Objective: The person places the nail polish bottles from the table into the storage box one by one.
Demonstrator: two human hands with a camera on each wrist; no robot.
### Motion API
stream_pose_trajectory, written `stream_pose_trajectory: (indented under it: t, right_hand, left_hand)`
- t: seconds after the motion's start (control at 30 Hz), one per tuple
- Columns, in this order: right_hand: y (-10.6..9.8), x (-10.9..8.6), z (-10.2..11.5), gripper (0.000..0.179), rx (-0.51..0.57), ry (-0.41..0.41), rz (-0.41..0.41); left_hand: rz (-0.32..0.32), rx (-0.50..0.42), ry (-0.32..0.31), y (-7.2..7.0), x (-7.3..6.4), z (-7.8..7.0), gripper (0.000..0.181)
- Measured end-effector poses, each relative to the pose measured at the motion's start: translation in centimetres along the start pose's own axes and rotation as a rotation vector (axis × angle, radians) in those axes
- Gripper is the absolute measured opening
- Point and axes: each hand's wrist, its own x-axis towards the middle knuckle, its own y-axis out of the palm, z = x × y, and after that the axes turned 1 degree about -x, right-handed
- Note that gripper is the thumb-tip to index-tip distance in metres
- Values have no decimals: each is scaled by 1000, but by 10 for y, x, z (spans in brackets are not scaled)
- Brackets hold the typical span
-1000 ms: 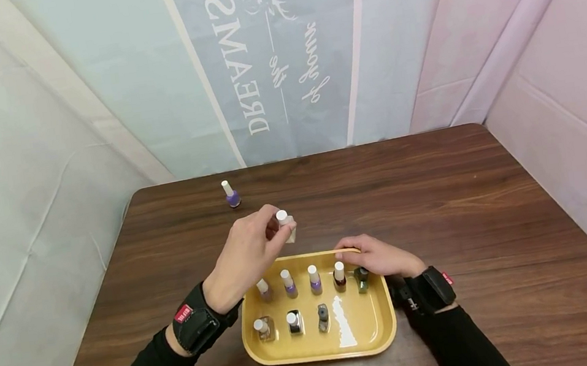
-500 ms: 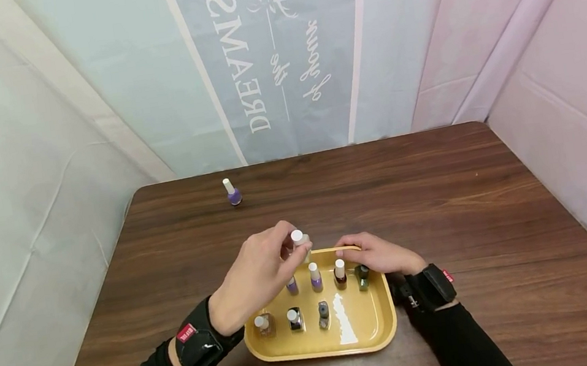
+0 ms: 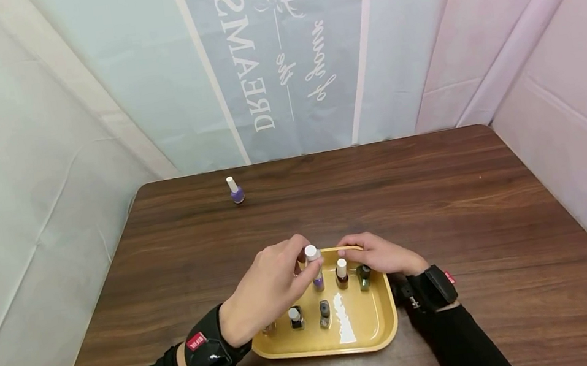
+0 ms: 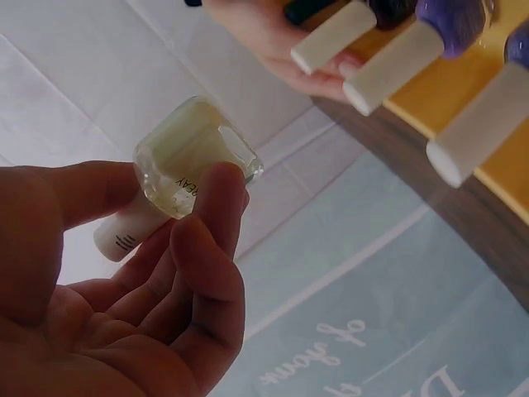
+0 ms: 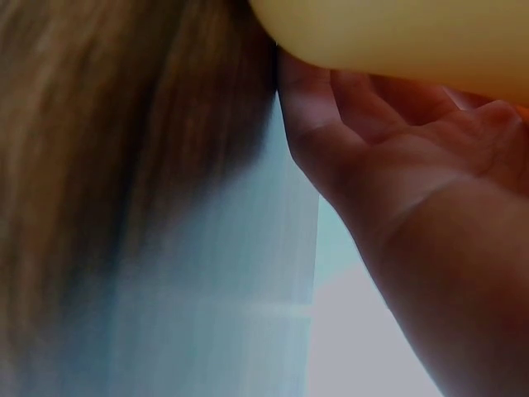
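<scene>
My left hand [image 3: 268, 285] pinches a nail polish bottle [image 4: 194, 153] with pale, see-through contents and a white cap, above the far side of the yellow tray [image 3: 368, 328]. At the tray's far right corner my right hand [image 3: 380, 256] grips the rim, thumb on the inside. In the tray's far row stand a purple bottle [image 3: 318, 283], a dark red bottle [image 3: 341, 275] and a green bottle [image 3: 364, 279]. Nearer me are a black bottle [image 3: 296, 318] and a grey-capped bottle [image 3: 324, 315]. My left hand hides part of the tray's left side, including most of a brownish bottle [image 3: 269, 329].
Another purple nail polish bottle [image 3: 237, 194] with a white cap stands on the wooden table [image 3: 439, 188] at the back left. Fabric hangs behind the table and along both sides; the back piece [image 3: 298, 52] carries mirrored lettering.
My left hand has carried the pale bottle right and toward me, from beyond the tray's far rim to above the tray. The right hand stays on the rim.
</scene>
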Motion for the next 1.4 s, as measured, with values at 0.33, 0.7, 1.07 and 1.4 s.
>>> stream_pose_trajectory:
  t: [0.33,0.7,1.07,1.4]
  right_hand:
    - [1,-1,-1,29,12,7,2]
    - [1,-1,-1,29,18,2,2]
    - [2,0,-2,29,2,8,-10]
    - [2,2,-3,30,6,2,-24]
  left_hand:
    - [61,30,14,20,-5,-4,16]
    - [145,180,16,37,-10,-8,21]
    - [148,303,64,51,-14,-12,24]
    - [124,395,99,66,-16,-12,22]
